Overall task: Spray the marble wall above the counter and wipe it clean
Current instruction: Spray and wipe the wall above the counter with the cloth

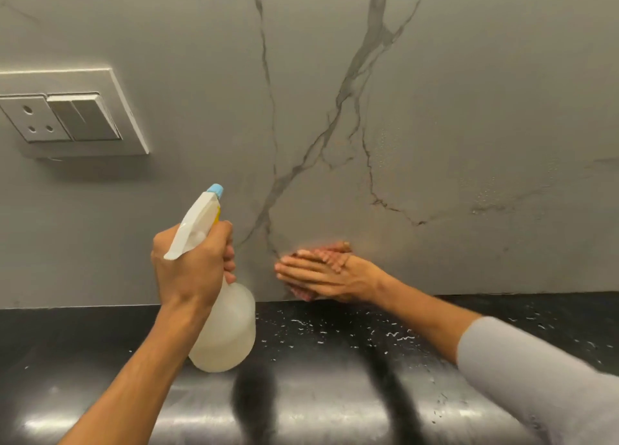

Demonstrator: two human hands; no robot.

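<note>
The grey marble wall [452,103] with dark veins fills the upper view; fine droplets cling to its right part. My left hand [192,267] grips the neck of a translucent spray bottle [224,334] with a white trigger head and blue nozzle, held upright above the counter, nozzle aimed at the wall. My right hand [331,275] lies flat against the wall just above the counter, pressing a pink checked cloth [330,252] to the marble. Most of the cloth is hidden under the palm, and the hand is blurred by motion.
A black glossy counter [368,337] runs below the wall, speckled with water drops near the middle and right. A white socket and switch plate [67,116] sits on the wall at the left. My grey sleeve [536,377] covers the right forearm.
</note>
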